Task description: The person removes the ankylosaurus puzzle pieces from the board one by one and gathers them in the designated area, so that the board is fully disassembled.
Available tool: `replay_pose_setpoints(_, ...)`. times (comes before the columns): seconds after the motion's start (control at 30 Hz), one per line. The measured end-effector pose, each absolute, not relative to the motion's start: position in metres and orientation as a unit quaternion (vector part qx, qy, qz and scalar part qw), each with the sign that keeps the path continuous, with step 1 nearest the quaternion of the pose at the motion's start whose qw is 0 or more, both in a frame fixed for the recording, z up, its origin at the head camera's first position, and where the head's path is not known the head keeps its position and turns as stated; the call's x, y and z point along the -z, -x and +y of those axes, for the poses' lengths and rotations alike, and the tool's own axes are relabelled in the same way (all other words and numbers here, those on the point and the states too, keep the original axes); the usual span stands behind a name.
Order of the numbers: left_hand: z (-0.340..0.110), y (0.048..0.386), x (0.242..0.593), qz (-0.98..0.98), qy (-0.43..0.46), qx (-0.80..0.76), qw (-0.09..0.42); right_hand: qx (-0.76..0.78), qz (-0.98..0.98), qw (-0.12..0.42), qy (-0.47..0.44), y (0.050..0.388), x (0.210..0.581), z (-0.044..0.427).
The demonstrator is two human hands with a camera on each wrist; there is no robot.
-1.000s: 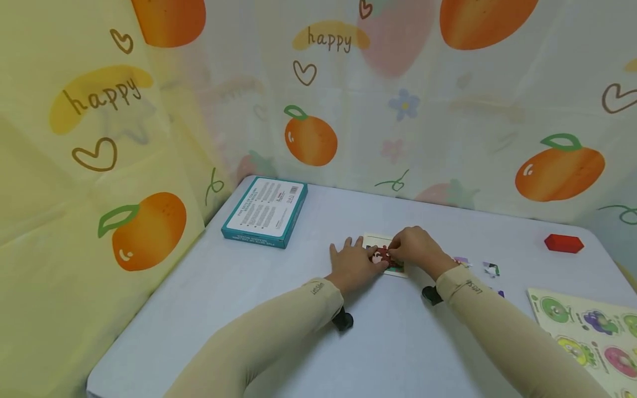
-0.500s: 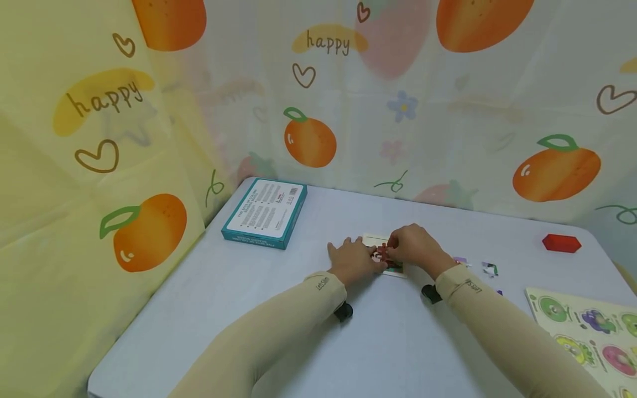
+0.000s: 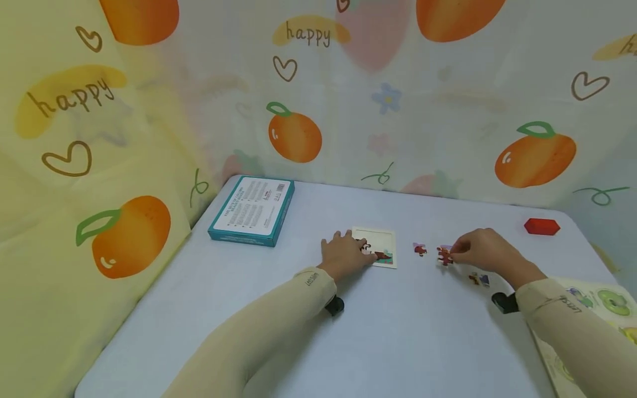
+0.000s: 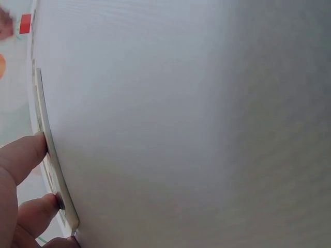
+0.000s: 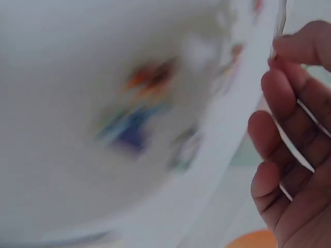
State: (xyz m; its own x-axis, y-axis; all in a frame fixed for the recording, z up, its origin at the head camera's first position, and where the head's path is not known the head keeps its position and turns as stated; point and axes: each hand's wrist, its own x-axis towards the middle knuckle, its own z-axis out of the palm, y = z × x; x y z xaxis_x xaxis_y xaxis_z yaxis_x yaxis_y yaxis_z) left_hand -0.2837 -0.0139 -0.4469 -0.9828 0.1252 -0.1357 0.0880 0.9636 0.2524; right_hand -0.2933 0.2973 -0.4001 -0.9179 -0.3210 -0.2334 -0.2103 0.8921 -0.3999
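Note:
My left hand [image 3: 343,257] rests with spread fingers on a small cream puzzle tray [image 3: 380,235]. Some fitted pieces show along the tray's lower part, including a brown and green one [image 3: 384,256]; the hand hides part of it. In the left wrist view the fingertips touch the tray's edge [image 4: 56,160]. Away to the right, my right hand [image 3: 490,254] pinches a red jigsaw piece [image 3: 442,255] between thumb and finger, low over the table. The right wrist view shows this piece edge-on [image 5: 282,23]. Another red and purple jigsaw piece [image 3: 420,250] lies between tray and right hand.
More loose jigsaw pieces [image 3: 484,281] lie below the right hand, blurred in the right wrist view. A teal box [image 3: 251,210] sits at the back left, a red block [image 3: 542,226] at the back right. A fruit-picture board [image 3: 592,298] lies partly under the right forearm.
My right hand has left the tray and moved right, carrying the red jigsaw piece out. The left hand stays on the tray. The head view has turned slightly right.

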Motion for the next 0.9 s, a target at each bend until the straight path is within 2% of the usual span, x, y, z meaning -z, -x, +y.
replay_pose_setpoints(0.2,-0.019,0.285,0.447,0.987,-0.053,-0.13,0.075,0.198,0.954,0.165,0.153,0.284,0.412,0.319)
replay_pose_setpoints(0.37,-0.017,0.283,0.448,0.986,-0.055,-0.132,0.08,0.193,0.953,0.161,0.168,0.281,0.419,0.318)
replay_pose_setpoints(0.57,-0.016,0.283,0.445,0.988,-0.053,-0.129,0.072,0.183,0.952,0.182,0.167,0.284,0.415,0.313)
replay_pose_setpoints(0.73,-0.014,0.281,0.44,0.987,-0.05,-0.131,0.078,0.185,0.949,0.18,0.18,0.289,0.402,0.295)
replay_pose_setpoints(0.9,-0.015,0.279,0.44,0.987,-0.045,-0.128,0.089,0.179,0.947,0.146,0.224,0.292,0.403,0.254)
